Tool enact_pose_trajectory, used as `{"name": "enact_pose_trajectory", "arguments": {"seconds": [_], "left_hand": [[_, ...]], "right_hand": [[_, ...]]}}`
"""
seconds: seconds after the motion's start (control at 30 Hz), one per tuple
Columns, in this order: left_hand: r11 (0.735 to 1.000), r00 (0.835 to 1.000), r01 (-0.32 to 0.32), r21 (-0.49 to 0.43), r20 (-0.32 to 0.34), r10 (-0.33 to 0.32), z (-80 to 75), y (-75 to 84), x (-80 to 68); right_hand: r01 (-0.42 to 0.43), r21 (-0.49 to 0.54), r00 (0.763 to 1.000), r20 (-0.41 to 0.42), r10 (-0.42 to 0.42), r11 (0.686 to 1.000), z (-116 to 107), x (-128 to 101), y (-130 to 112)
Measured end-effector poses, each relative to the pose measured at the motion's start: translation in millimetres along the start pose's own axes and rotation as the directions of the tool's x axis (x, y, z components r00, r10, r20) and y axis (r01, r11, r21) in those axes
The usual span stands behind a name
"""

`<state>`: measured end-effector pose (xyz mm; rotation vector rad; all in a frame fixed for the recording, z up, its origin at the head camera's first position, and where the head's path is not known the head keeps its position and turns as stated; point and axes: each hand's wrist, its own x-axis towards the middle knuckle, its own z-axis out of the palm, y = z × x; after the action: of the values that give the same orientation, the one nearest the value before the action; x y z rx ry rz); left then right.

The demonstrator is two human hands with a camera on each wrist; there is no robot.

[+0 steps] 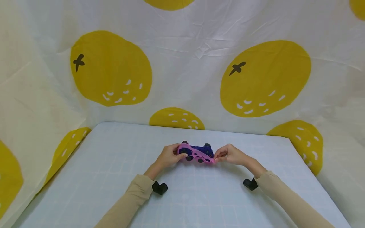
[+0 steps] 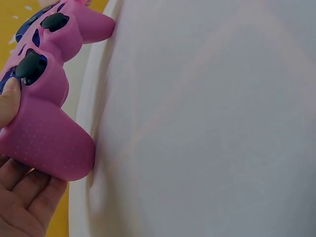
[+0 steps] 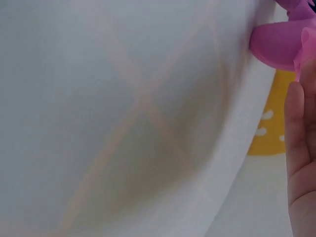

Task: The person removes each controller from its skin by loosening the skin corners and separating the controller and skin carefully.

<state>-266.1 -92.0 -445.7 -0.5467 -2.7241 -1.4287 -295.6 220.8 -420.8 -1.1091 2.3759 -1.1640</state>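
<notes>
In the head view a dark blue game controller point(image 1: 207, 148) is held above the table, partly inside a pink silicone cover point(image 1: 196, 155). My left hand point(image 1: 169, 156) grips its left end, the thumb on the front and the fingers underneath. The left wrist view shows the cover's dotted grip point(image 2: 49, 138) and a black thumbstick point(image 2: 32, 68) poking through. At the other end my right hand point(image 1: 231, 154) pinches the cover's edge, where blue shell shows bare. A thin pink flap point(image 3: 307, 47) lies at the right fingertips in the right wrist view; much of that hand is cut off.
A table with a pale checked cloth point(image 1: 194, 196) lies beneath both hands. Behind it hangs a white curtain point(image 1: 185, 72) printed with large yellow fruit. Black camera mounts point(image 1: 160, 188) sit at both wrists.
</notes>
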Motion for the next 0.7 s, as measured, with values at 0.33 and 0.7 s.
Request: {"name": "enact_pose_trajectory", "arguments": {"seconds": [0.33,0.7], "left_hand": [[1.000,1.000,0.029,0.007,-0.009,-0.029,0.4,-2.9,3.0],[0.999,0.999,0.050,0.012,0.010,-0.050,0.5,-1.5,6.0]], "right_hand": [[-0.083,0.075,0.991,-0.095,0.089,0.994,9.0,3.9,8.4],[-0.420,0.259,0.893,-0.055,0.447,0.870,6.4,4.1,-0.2]]}}
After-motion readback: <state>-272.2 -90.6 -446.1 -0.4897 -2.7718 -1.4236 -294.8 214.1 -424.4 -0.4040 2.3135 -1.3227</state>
